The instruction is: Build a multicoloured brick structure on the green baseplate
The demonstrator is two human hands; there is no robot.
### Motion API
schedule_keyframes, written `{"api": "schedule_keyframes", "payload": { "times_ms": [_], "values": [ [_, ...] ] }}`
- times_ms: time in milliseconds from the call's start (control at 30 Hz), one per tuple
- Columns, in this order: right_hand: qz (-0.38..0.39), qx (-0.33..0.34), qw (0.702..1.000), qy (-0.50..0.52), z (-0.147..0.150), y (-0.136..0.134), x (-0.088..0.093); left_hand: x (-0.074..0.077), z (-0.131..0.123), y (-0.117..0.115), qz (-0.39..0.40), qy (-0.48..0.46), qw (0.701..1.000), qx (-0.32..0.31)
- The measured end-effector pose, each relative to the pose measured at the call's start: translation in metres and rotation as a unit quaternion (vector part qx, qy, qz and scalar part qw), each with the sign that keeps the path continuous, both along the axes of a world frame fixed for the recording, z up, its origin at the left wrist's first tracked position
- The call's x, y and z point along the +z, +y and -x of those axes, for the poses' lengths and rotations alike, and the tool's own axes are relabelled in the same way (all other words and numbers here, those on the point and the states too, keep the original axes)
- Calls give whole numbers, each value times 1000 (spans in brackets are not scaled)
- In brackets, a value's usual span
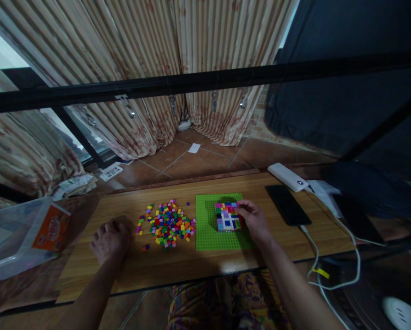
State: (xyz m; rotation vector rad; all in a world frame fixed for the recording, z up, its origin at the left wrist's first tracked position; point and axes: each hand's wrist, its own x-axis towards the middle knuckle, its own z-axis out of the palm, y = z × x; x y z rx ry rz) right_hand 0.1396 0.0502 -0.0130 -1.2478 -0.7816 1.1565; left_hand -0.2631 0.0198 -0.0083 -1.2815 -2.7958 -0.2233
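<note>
A green baseplate (205,236) lies on the wooden table, bearing a block of small multicoloured bricks (228,217). At that block's upper right corner, my right hand (255,222) has its thumb and index finger pressed together; whatever is between them is too small to name. Left of the baseplate spreads a pile of loose coloured bricks (171,224). Further left, my left hand (111,240) rests on the table with its fingers curled under, and what they hold, if anything, is hidden.
A black phone (287,205) with a cable and a white power bank (287,177) lie on the table's right part. Beyond the left edge stands a clear plastic box (16,243) with an orange label. A black bar (205,81) crosses before the curtains.
</note>
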Motion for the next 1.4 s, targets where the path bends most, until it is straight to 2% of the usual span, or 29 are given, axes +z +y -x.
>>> {"api": "schedule_keyframes", "payload": {
  "times_ms": [267, 400, 567, 667, 767, 933, 1033, 1233, 1400],
  "values": [
    [-35, -21, 999, -8, 1, -4, -8, 0, 1, 0, 6, 4, 1000, -3],
    [-48, -1, 999, -23, -1, -11, -16, -1, 3, 0, 10, 2, 1000, -3],
    [-88, 1, 987, -133, -5, -12, -22, 0, 2, 1, 8, -11, 1000, -4],
    [-132, 7, 965, -227, -8, -8, -20, 2, 0, 1, 5, -15, 1000, -2],
    [-143, 32, 946, -291, -10, -4, -14, 4, -1, 0, 1, -17, 1000, -10],
    [-155, 74, 920, -352, -14, -1, -6, 4, -1, -1, 5, -15, 1000, -9],
    [-152, 80, 915, -366, -16, -1, -4, 2, 0, 0, 8, -15, 1000, -7],
    [-144, 47, 911, -383, -17, -10, -2, 0, 0, -1, -3, -10, 1000, -12],
    [-126, -5, 891, -435, -12, -21, 6, 2, -2, -2, -13, -17, 1000, -15]
  ]
}}
